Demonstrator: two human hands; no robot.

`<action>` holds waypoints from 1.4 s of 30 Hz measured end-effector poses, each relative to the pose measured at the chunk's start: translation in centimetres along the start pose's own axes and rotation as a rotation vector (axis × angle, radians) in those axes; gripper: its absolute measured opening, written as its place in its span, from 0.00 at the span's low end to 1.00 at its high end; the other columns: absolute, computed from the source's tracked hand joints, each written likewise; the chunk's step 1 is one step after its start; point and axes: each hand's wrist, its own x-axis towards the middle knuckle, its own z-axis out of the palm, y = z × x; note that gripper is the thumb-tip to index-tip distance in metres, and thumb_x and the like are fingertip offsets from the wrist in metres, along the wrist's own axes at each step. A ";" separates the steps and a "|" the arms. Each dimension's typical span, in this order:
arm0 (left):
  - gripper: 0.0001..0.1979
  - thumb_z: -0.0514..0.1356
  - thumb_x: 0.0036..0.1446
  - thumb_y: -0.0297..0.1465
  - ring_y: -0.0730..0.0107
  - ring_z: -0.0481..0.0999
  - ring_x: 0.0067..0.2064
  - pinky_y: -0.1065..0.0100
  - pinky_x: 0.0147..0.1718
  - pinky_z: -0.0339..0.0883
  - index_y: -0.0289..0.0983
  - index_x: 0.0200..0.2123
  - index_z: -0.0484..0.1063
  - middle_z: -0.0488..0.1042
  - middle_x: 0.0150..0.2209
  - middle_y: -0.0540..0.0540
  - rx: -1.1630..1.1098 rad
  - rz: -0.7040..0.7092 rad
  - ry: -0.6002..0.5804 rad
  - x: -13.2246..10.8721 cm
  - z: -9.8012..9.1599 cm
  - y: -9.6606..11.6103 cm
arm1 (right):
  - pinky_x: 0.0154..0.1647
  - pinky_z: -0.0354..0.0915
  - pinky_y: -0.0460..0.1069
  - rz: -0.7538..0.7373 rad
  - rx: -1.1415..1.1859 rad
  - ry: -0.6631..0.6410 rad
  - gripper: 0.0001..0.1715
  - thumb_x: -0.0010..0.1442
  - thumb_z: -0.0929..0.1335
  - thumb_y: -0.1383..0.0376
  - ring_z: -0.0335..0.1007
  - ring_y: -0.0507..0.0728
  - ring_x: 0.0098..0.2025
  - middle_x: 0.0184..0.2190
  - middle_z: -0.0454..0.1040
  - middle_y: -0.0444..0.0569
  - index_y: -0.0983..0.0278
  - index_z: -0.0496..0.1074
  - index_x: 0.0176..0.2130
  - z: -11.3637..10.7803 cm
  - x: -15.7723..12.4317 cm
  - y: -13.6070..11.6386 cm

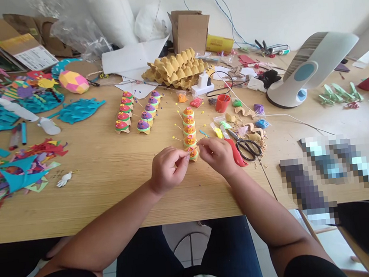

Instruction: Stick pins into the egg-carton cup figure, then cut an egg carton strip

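Both my hands are at the near end of the orange segmented row (189,128), which sits on the worktop (111,193) straight ahead, long axis running away from me. Left hand (170,168) comes in from the left, thumb and fingers bunched, tips overlapping the nearest segment. Right hand (217,153) is curled just beside it on the right. Left tips look slightly nearer; can't tell whether either hand is pinching something tiny or just resting there. Hands apart from each other, near segment between them. Thin yellow-tipped stalks poke out both sides of the row, so a sideways approach could snag, my guess.

Right of the row, tight for my right hand: red-handled tool (237,154), black scissors (250,148) just beside it, shavings around. Well off left: small white hand-shaped piece (65,179), then paper scraps (27,166).

Further out: yellow packet (218,132), red cup (222,104) past it. Left of the orange row, purple row (149,112) and red row (125,113), both slanting a bit.

Far: white fan (311,72) at right, power strip (202,86), stacked egg trays (174,69), cardboard box (190,31) at the back.
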 end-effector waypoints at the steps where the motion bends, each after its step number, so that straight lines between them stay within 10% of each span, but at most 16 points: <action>1: 0.02 0.61 0.61 0.26 0.73 0.66 0.26 0.67 0.29 0.62 0.37 0.35 0.74 0.68 0.23 0.52 -0.013 -0.012 0.007 -0.1 0.0 0.0 | 0.30 0.63 0.49 0.019 -0.024 0.059 0.08 0.64 0.66 0.66 0.63 0.53 0.24 0.21 0.68 0.43 0.60 0.77 0.37 -0.1 0.0 0.1; 17: 0.02 0.62 0.62 0.27 0.73 0.67 0.25 0.67 0.29 0.63 0.37 0.35 0.74 0.71 0.24 0.51 0.025 0.005 0.019 0.0 0.0 0.0 | 0.32 0.66 0.49 -0.061 0.087 -0.131 0.08 0.67 0.67 0.62 0.69 0.53 0.26 0.27 0.77 0.46 0.59 0.77 0.41 -0.2 0.0 -0.5; 42: 0.06 0.64 0.59 0.23 0.73 0.68 0.28 0.67 0.32 0.64 0.37 0.39 0.74 0.72 0.26 0.50 0.037 0.124 0.107 0.1 0.0 -0.3 | 0.26 0.62 0.45 -0.074 0.170 -0.062 0.08 0.67 0.67 0.65 0.64 0.49 0.22 0.22 0.73 0.43 0.62 0.76 0.37 -0.1 0.0 -1.1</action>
